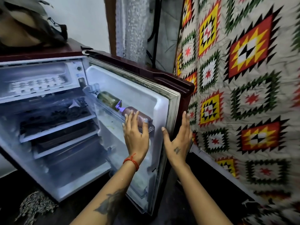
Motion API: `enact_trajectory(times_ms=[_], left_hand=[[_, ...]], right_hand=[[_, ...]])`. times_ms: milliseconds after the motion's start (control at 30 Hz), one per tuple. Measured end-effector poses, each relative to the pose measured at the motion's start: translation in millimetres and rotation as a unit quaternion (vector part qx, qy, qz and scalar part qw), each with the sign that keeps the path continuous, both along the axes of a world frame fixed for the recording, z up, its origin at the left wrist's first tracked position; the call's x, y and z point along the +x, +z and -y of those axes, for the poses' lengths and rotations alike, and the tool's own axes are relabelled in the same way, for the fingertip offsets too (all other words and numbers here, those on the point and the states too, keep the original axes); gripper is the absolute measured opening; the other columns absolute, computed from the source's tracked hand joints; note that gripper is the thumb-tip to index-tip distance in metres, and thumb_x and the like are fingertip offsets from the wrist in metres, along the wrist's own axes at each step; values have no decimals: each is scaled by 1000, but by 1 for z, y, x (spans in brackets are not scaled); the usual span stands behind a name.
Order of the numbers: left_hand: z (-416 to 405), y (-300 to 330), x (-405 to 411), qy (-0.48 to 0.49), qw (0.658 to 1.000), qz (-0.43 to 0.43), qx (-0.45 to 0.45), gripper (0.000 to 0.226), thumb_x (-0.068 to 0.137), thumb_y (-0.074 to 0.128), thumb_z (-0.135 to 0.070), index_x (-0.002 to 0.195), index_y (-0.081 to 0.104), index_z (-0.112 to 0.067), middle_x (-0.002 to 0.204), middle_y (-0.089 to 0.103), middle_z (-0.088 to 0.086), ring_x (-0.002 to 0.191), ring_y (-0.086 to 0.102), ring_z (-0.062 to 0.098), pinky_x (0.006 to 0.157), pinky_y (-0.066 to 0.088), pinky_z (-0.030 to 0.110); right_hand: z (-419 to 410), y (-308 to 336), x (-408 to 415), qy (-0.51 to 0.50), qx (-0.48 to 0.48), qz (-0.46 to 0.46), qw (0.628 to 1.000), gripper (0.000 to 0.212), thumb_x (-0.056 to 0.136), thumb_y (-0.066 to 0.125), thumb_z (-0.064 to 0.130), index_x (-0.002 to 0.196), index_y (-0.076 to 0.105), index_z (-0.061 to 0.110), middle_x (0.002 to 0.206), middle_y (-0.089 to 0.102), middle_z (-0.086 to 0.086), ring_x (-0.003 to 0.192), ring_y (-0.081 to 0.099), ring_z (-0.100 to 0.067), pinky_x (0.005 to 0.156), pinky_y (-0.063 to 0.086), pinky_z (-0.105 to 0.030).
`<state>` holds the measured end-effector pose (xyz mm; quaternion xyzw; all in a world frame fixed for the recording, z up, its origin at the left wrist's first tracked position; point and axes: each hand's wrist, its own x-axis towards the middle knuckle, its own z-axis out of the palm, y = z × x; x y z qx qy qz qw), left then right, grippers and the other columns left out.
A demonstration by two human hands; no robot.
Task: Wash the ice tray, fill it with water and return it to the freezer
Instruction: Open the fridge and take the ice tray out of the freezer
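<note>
One ice tray (pixel 38 86) lies in the freezer compartment at the upper left of the frame — white, flat, its pockets too blurred to show water. I judge the task close to done; only shutting the fridge door (pixel 129 98) looks left. My left hand (pixel 136 132) rests flat on the door shelf by a bottle (pixel 138 118); my right hand (pixel 177 140), fingers straight, touches the door edge — neither holds anything.
</note>
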<state>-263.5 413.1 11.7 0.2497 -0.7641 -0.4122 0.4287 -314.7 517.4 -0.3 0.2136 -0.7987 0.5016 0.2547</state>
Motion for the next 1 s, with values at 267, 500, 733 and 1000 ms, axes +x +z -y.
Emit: enact_trajectory(times_ms=[267, 500, 733, 1000], left_hand=[[-3, -11, -42, -37, 997, 23, -57, 64, 91, 33, -52, 146, 28, -19, 153, 16, -12, 143, 0, 2, 119, 0, 31], [-14, -15, -80, -38, 998, 25, -46, 76, 86, 37, -60, 149, 17, -22, 158, 11, -7, 144, -4, 1, 116, -11, 20], [-22, -9, -116, -20, 998, 40, -44, 81, 81, 37, -65, 148, 19, -22, 155, 8, -12, 143, -2, 0, 117, -9, 25], [-22, -7, -129, -14, 998, 25, -52, 70, 88, 54, -41, 147, 24, -18, 156, 15, -7, 143, 5, 3, 117, -5, 27]], right_hand=[[2, 1, -54, -37, -11, 9, 999, 81, 87, 65, 31, 149, 14, 17, 155, 23, -6, 142, 21, -17, 116, 17, -37], [0, 0, -105, -32, -20, 15, 999, 79, 90, 63, 27, 147, 9, 21, 148, 16, 10, 139, 18, -12, 113, 15, -27], [-1, 3, -143, -12, -26, 62, 998, 75, 92, 59, 25, 150, 13, 13, 155, 21, -3, 134, 17, -5, 103, 4, -2], [0, -1, -154, 12, -42, 93, 995, 73, 92, 57, 26, 150, 16, 10, 156, 21, -8, 143, 20, -21, 113, 11, -21]])
